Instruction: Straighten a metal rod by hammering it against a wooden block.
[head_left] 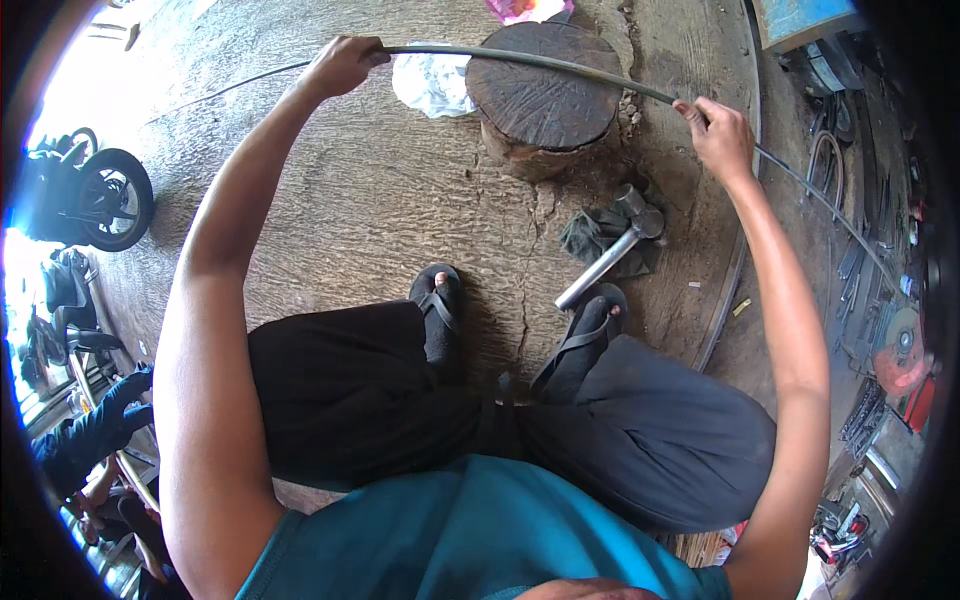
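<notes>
A long thin metal rod (437, 50) spans the far side of the view, passing over a round wooden stump (545, 85). My left hand (343, 66) is closed around it left of the stump, and my right hand (720, 137) grips it to the right. Both ends of the rod run on well past my hands. Whether the rod touches the stump top, I cannot tell. Nearer to me, a hammer (610, 262) with a metal handle lies on a dark cloth (586, 238), by my right foot.
A crumpled white plastic bag (432, 84) lies left of the stump. Tools and metal pieces line the right side, with a blue-topped bench (805, 20) at the far right. A motorcycle wheel (113, 200) stands at left; a seated person's legs (95, 430) show lower left.
</notes>
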